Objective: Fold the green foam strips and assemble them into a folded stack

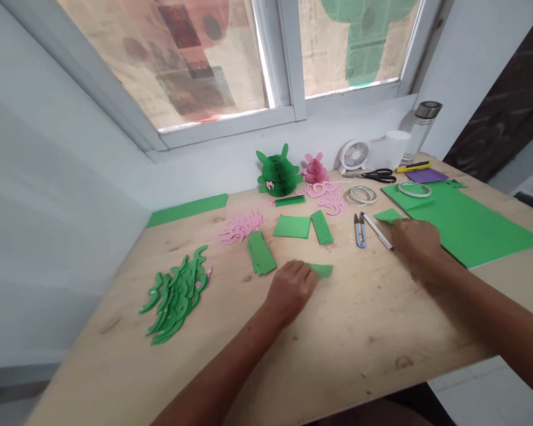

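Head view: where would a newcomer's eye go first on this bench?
Probably to the green honeycomb-paper figure at the back by the wall, with a smaller pink one to its right. Next, the heap of green curved cut-outs on the left and the large green sheet on the right. In between, the left hand and right hand are each at a small green paper piece.

Wooden table (337,337), green paper pieces (292,226), pink cutouts (242,227), white pen (377,230)
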A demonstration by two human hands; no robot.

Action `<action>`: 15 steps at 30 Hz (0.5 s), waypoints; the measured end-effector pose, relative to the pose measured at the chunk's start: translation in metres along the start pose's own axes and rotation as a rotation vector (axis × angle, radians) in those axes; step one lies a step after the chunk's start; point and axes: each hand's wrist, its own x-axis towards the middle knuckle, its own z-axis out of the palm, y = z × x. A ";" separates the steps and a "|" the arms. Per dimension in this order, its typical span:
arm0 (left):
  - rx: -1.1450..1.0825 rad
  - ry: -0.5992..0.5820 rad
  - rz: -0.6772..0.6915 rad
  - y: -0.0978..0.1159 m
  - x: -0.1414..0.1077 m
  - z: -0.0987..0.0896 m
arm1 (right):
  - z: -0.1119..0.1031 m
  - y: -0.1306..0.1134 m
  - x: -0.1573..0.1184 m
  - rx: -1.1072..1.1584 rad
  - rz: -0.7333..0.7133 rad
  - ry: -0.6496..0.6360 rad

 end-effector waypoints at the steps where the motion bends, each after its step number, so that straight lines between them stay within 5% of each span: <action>1: -0.028 0.004 0.002 0.008 -0.005 0.000 | -0.001 0.001 -0.001 0.020 0.021 0.007; 7: -0.140 0.025 -0.037 0.033 -0.025 0.004 | -0.011 0.000 -0.020 0.182 -0.009 0.250; 11: -0.140 0.048 -0.051 0.041 -0.028 0.004 | -0.021 -0.023 -0.053 0.407 -0.379 0.474; 15: -0.138 0.075 -0.074 0.050 -0.029 0.003 | -0.024 -0.062 -0.087 0.538 -0.700 0.444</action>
